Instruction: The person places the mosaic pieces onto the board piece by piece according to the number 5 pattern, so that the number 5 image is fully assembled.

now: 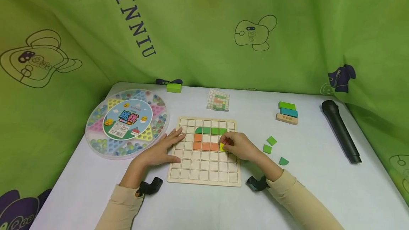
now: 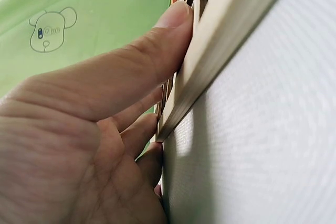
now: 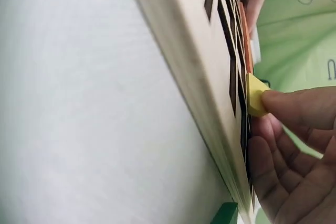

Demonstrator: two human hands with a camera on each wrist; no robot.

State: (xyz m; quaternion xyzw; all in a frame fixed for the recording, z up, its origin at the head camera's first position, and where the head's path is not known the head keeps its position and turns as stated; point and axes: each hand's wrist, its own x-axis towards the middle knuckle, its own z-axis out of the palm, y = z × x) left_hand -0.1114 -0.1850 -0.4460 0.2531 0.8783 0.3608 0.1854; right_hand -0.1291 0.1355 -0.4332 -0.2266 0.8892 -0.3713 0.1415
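A wooden grid board lies on the white table. Green tiles fill part of its second row, with orange tiles below them. My right hand pinches a small yellow tile against the board just right of the orange row; the right wrist view shows that yellow tile under a fingertip, touching the board. My left hand lies flat on the board's left edge, fingers straight. In the left wrist view its thumb presses the board's rim.
Loose green tiles lie right of the board. A pattern card is behind it. A round marble game case sits at the left, stacked blocks and a black microphone at the right. Green cloth surrounds the table.
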